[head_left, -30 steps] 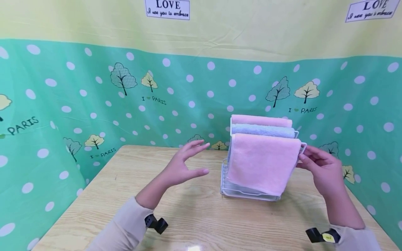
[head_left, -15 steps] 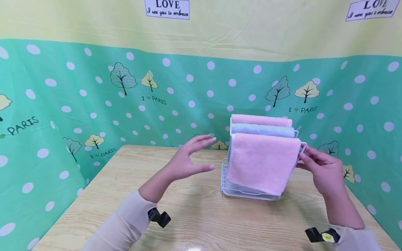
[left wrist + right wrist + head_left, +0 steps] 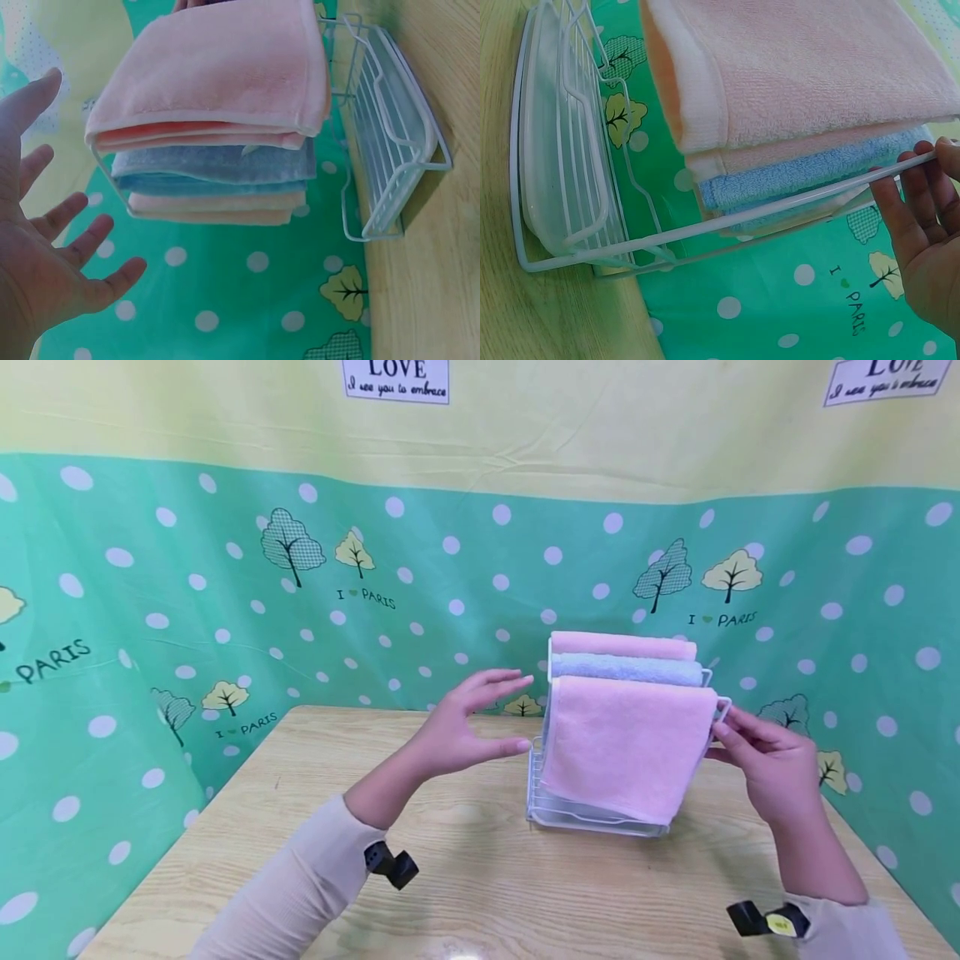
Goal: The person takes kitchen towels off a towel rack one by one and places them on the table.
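Two broad bands of colour, cream-yellow above and dotted green below, fill the patterned cloth backdrop (image 3: 465,556) hung behind a wood-grain table (image 3: 420,885). On that table, right of centre and toward the far edge, stands a white wire rack (image 3: 600,818). Its low slatted base holds a shallow pale tray (image 3: 544,150), placed there perhaps to catch drips.

Three folded towels hang one behind another at the top of the rack: a front pink towel (image 3: 626,747), a blue towel (image 3: 630,669) and a rear pink towel (image 3: 622,643). Each appears to be draped over its own rung, the spacing probably keeping them separate. The front one hangs lowest in the head view, covering much of the frame.

At the rack's right side, the person's right hand (image 3: 776,768) grips the slim side wire between thumb and fingers, beside the towels; holding bare metal there likely steadies the frame without disturbing the cloth.

The left hand (image 3: 457,731) holds nothing. Its fingers are spread, thumb well apart, beside the rack's left side and not touching it; that shape would suit taking hold of an edge.

Smallest are the black wrist cameras (image 3: 392,864), strapped at each sleeve cuff.
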A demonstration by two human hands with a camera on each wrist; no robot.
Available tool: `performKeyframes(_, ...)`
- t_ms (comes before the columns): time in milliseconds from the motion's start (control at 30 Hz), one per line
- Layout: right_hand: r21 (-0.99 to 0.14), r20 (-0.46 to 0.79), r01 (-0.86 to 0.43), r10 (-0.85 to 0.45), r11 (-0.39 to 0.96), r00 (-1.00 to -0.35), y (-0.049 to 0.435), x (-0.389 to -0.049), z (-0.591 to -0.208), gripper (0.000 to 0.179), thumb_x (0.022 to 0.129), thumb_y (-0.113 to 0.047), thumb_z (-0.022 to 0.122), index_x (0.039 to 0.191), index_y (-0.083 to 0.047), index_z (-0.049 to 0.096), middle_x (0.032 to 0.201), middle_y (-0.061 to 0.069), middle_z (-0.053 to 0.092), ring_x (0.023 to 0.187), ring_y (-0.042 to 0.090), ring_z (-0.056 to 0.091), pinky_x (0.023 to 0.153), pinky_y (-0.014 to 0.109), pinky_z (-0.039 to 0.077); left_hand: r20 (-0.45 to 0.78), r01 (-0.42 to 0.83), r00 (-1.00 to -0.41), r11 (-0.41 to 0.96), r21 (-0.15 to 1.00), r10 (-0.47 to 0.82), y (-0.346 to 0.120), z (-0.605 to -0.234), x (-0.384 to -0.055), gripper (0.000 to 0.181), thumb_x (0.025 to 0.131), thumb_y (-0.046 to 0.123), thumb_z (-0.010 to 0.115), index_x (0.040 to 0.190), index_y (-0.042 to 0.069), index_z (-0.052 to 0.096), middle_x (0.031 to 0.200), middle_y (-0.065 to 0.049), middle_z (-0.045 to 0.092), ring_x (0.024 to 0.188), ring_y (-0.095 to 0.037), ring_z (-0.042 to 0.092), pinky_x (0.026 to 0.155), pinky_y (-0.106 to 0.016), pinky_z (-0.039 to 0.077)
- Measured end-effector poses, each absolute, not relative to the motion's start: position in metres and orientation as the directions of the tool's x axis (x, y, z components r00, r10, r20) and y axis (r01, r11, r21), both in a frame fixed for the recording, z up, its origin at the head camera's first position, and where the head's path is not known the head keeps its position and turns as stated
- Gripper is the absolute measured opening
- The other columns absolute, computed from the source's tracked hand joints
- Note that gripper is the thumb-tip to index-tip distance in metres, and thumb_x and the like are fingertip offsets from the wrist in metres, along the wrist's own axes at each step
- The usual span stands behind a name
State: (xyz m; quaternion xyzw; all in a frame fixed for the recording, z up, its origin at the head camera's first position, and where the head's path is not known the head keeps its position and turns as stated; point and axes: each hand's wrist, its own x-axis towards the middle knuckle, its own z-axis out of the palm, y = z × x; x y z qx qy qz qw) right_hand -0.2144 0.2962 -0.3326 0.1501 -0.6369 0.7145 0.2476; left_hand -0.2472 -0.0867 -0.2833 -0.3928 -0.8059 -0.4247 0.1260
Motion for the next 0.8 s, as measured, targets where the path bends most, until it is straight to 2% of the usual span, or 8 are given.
performKeyframes(367,-0.866,0.483,-0.499,0.195,-0.041,-0.854,0.294,-0.212,-0.331,0.036,0.089,0.002,0.067,0.125,0.003,0.062,0.108,-0.004,0.072,0.089,0.009,0.071,0.068,0.026,0.057,0.526,0.747,-0.643,0.304,0.591,0.557,-0.074,-0.265,-0.249,0.071,0.078,0.031,0.083,0.142,0.021,0.053,0.144,0.002,0.046,0.132,-0.014,0.041,0.104,-0.044,0.041)
performKeyframes(500,-0.876,0.47,-0.482,0.204,-0.012,-0.859,0.294,-0.211,-0.33,0.037,0.09,-0.002,0.068,0.126,0.002,0.061,0.108,-0.006,0.072,0.088,0.008,0.071,0.068,0.025,0.057,0.517,0.744,-0.643,0.302,0.595,0.565,-0.069,-0.258,-0.25,0.07,0.079,0.031,0.082,0.142,0.023,0.053,0.143,0.002,0.047,0.131,-0.012,0.041,0.104,-0.043,0.041)
performKeyframes(800,-0.897,0.435,-0.443,0.214,0.01,-0.875,0.293,-0.21,-0.33,0.04,0.089,-0.008,0.07,0.128,-0.001,0.061,0.109,-0.009,0.072,0.088,0.006,0.07,0.068,0.024,0.056,0.536,0.767,-0.622,0.306,0.564,0.571,-0.057,-0.245,-0.256,0.068,0.078,0.031,0.083,0.14,0.023,0.056,0.138,0.004,0.051,0.123,-0.008,0.046,0.089,-0.033,0.049)
